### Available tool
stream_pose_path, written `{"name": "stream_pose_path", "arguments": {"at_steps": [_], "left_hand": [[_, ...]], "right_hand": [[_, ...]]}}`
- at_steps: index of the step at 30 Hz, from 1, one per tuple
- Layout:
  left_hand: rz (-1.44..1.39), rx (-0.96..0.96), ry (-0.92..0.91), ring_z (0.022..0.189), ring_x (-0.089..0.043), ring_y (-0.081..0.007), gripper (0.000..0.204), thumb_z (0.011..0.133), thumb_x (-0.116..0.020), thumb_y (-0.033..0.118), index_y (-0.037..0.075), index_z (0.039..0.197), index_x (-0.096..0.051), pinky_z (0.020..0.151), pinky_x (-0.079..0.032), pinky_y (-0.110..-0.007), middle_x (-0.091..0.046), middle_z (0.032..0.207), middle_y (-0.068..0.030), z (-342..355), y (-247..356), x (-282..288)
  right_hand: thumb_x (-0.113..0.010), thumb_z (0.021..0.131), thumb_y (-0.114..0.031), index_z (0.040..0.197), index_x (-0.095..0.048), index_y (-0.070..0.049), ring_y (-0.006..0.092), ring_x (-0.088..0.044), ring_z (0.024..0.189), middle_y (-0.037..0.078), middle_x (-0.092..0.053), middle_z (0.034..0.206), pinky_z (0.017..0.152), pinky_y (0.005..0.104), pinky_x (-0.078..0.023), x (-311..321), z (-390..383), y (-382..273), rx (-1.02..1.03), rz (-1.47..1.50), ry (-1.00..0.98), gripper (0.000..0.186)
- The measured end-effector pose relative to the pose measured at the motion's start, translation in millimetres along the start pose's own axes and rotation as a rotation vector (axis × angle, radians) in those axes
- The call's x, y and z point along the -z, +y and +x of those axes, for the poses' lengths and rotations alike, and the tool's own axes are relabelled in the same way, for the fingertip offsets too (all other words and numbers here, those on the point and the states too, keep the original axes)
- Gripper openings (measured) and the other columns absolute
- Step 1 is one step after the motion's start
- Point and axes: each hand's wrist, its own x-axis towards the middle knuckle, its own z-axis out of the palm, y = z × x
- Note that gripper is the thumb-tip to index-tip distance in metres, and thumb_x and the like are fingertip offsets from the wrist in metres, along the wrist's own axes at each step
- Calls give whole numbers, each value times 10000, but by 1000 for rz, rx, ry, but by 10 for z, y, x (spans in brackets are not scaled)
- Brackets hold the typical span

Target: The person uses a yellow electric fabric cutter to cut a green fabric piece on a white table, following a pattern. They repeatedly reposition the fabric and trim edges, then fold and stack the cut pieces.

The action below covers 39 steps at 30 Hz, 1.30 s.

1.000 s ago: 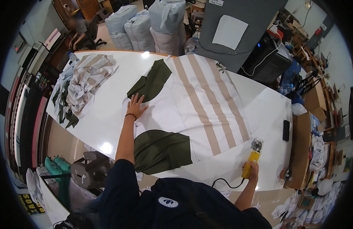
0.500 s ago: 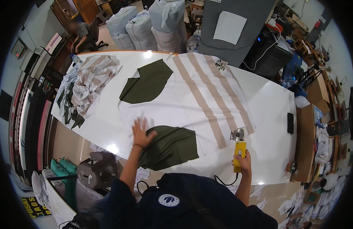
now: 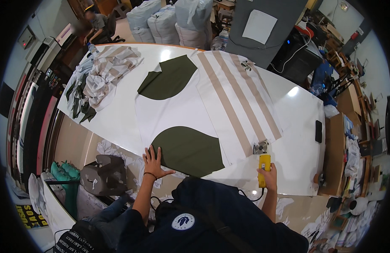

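My left hand (image 3: 154, 165) lies with its fingers spread on the left edge of a dark green fabric piece (image 3: 188, 149) at the table's front. In my right hand (image 3: 270, 175) is a yellow electric rotary fabric cutter (image 3: 264, 162), its round metal head at the near corner of a white fabric panel with beige stripes (image 3: 241, 99). Between the near piece and a second dark green piece (image 3: 171, 78) farther back spreads plain white fabric (image 3: 174, 111). A small dark print marks the striped panel's far right corner.
Crumpled striped and green fabric (image 3: 104, 78) is heaped at the table's left end. A black phone (image 3: 318, 131) rests near its right edge. White sacks (image 3: 190, 25) and a grey cabinet (image 3: 245, 46) stand behind. Fabric scraps (image 3: 283, 206) litter the floor. A person (image 3: 98, 25) sits far left.
My left hand has come nearer to me, to the green piece's edge. That piece, rumpled before, now lies flatter. The cutter has hardly moved over the fabric. The whole view has shifted slightly.
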Motion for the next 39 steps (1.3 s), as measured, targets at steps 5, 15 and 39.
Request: {"name": "stream_pose_path", "arguments": {"at_steps": [5, 15, 39], "left_hand": [[8, 34, -49, 1486, 23, -591, 1397, 667, -605, 910, 28, 1613, -76, 1183, -56, -675, 21, 1616, -383, -69, 35, 21], [-93, 116, 221, 1534, -27, -478, 1111, 860, -566, 753, 47, 1612, -154, 1206, -79, -622, -24, 1654, -302, 307, -220, -157], [-280, 498, 812, 1261, -469, -354, 607, 857, -717, 525, 119, 1298, -618, 1029, -400, -530, -526, 1333, -127, 1100, -827, -266]], "right_hand": [[-852, 691, -151, 1027, -545, -1, 191, -649, 792, 124, -660, 885, 685, 339, -526, -27, -244, 0, 89, -122, 82, 480], [-800, 670, -242, 1142, -610, -32, 392, -667, 1011, 212, -682, 1087, 886, 480, -522, -95, -841, -2, 17, -632, 204, 551], [-733, 787, -408, 1309, -467, -143, 475, -686, 898, 246, -712, 949, 776, 560, -545, -586, -1066, -134, 113, -954, -134, 643]]}}
